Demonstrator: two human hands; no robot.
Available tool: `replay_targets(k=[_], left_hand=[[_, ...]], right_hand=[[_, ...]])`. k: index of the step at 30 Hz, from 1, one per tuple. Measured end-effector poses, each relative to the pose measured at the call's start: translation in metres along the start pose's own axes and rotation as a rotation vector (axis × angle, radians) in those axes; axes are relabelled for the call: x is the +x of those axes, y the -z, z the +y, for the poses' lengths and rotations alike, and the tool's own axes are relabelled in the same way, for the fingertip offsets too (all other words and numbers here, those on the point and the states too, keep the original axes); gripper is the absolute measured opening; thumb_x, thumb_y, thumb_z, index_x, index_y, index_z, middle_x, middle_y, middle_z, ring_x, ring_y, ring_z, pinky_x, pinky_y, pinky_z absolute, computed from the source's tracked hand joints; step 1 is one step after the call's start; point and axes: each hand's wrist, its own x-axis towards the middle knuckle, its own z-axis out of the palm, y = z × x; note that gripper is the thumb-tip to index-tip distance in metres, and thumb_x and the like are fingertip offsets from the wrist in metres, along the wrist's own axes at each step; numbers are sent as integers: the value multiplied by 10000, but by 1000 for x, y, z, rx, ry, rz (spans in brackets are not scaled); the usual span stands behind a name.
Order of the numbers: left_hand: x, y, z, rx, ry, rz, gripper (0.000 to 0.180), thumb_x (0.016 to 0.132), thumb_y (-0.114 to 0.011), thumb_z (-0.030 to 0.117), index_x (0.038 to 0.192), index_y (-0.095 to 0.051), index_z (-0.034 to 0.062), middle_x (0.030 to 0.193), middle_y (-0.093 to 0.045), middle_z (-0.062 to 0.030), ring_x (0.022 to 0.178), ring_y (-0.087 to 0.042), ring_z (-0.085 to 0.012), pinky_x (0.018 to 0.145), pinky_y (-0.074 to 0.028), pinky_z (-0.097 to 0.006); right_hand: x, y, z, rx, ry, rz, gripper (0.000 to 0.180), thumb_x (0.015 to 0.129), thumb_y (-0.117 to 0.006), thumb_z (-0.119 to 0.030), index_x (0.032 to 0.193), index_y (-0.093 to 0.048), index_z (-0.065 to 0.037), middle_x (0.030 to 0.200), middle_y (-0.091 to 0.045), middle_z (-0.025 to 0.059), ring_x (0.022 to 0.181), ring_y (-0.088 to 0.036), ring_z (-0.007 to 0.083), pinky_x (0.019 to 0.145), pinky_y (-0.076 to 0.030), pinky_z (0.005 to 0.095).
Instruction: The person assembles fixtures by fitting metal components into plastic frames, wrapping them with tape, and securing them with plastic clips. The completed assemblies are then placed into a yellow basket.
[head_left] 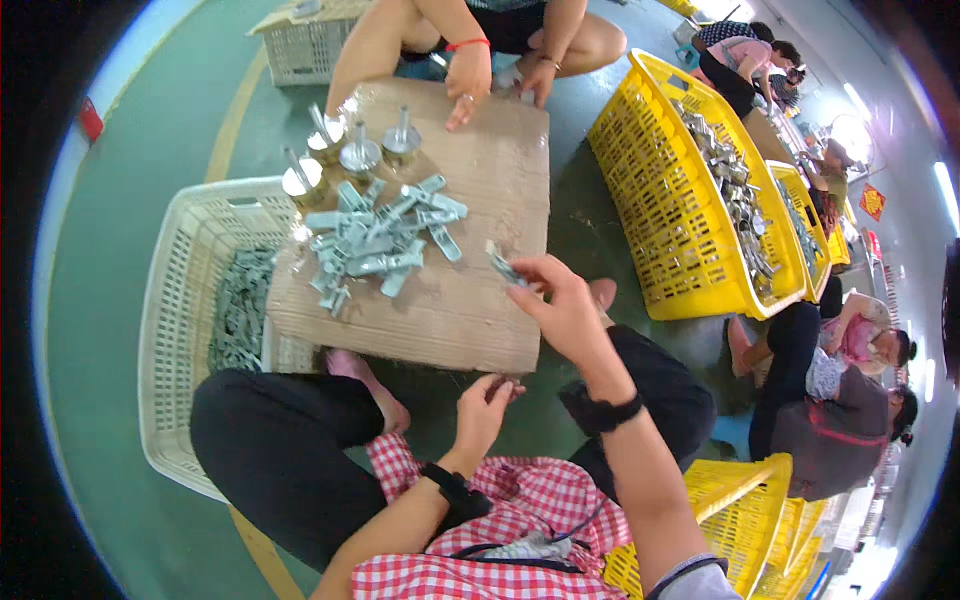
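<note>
My right hand (pixel 562 305) pinches a small grey-green metal clip (pixel 503 266) between thumb and fingertips, just above the right side of a cardboard-topped work surface (pixel 470 320). Closer to me, by the near edge of the cardboard, my left hand (pixel 480 418) has its thumb and fingers closed together. Something small and dark shows at its fingertips, too small to name. A loose pile of similar grey-green clips (pixel 375 243) lies on the left half of the cardboard. Behind the pile stand several round metal pieces with upright posts (pixel 360 153).
A white crate (pixel 165 330) of grey-green parts stands left of the cardboard. On the right is a yellow crate (pixel 665 220) full of metal parts. Across from me sits a person, one hand (pixel 468 88) over the far edge. More yellow crates (pixel 740 510) stand lower right.
</note>
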Motion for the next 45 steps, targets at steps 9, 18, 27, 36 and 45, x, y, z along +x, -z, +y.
replay_targets(k=[9,18,27,36,45], left_hand=[[1,-10,8,17,22,-62,212,918,-495,70,1056,-561,-76,962,-633,-113,869,-633,-174,772,-502,-273],[2,-10,8,-3,20,-17,186,901,-534,78,979,-592,-81,889,-649,-114,816,-653,-167,724,-508,-252],[1,-9,14,-82,16,-27,202,904,-520,58,1016,-577,-100,960,-635,-128,826,-650,-186,740,-520,-262],[2,-9,12,-62,11,-23,197,898,-526,50,1017,-579,-98,921,-642,-120,811,-653,-179,733,-525,-260],[2,-10,10,-102,24,-17,193,896,-532,53,1004,-580,-100,922,-639,-124,814,-654,-181,728,-525,-253]], right_hand=[[-106,27,65,4,-139,-75,297,732,-658,-12,1023,-611,-49,935,-582,86,852,-562,204,758,-443,301],[-103,10,76,-257,86,-25,281,717,-677,-51,991,-629,-82,988,-561,70,956,-517,247,852,-368,351],[-97,6,77,-301,120,-24,267,711,-682,-55,973,-641,-81,958,-564,61,944,-525,235,845,-362,350],[-96,6,75,-326,135,-37,260,697,-690,-49,953,-659,-84,942,-568,48,911,-537,219,837,-366,347],[-95,3,74,-384,187,-32,247,684,-692,-43,925,-655,-81,916,-561,49,894,-536,225,816,-382,348]])
